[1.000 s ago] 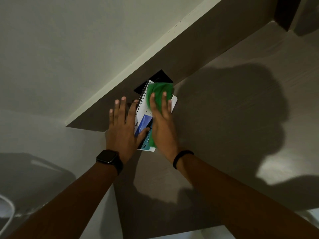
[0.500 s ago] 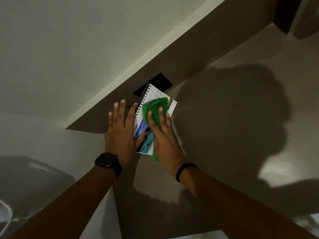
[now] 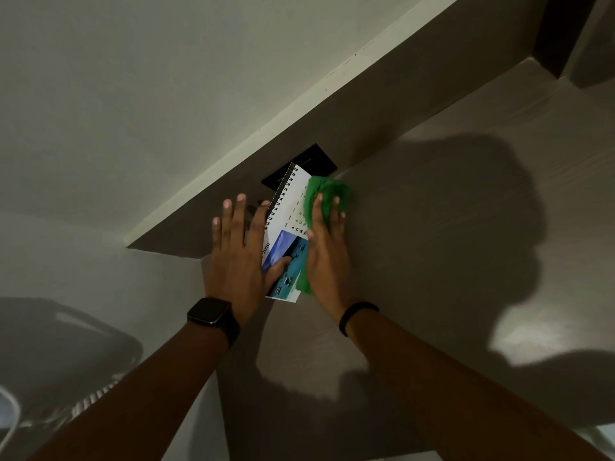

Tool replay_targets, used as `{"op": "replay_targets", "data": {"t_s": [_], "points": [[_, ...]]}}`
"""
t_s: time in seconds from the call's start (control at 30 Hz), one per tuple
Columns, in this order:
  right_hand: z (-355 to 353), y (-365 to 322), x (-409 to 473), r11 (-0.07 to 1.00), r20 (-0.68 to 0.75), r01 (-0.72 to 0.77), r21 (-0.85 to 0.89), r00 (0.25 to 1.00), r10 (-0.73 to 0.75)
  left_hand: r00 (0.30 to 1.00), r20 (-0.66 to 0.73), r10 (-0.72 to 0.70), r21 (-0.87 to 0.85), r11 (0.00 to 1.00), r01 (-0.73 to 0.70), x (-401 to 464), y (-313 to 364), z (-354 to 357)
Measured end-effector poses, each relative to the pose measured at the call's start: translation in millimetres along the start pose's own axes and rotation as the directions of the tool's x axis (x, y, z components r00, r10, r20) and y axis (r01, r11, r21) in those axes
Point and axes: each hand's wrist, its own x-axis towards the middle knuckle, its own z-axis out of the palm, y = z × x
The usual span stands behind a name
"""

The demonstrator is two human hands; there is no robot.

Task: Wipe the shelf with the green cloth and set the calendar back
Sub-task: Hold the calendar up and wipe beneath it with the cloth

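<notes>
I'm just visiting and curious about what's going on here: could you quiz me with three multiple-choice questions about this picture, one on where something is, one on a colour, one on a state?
1. Where is the calendar?
A. between the two hands
B. hanging on the wall
C. on the floor

2. What colour is the cloth?
A. yellow
B. green
C. white

3. How is the right hand placed?
A. clenched in a fist
B. raised in the air
C. flat on the cloth

Answers: 1 A, it lies on the shelf with the left hand beside its spiral edge; 2 B, bright green shows around the fingers; 3 C, the fingers are spread over the cloth.
</notes>
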Motion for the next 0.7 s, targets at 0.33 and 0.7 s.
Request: {"op": "replay_targets", "data": {"t_s": [0.33,0.7], "points": [[4.7,-12.6,7.2,0.988,-0.053,0.001,0.152,0.999,0.007,1.0,-0.016,0.021,0.02,1.0,-0.021,1.9,-1.5,3.0],[9.3,-13.6,1.2,0.982,-0.06,-0.034,0.186,0.997,0.046,0.998,-0.049,0.036,0.055,0.998,-0.033,2.9,-6.6,12.0]]}}
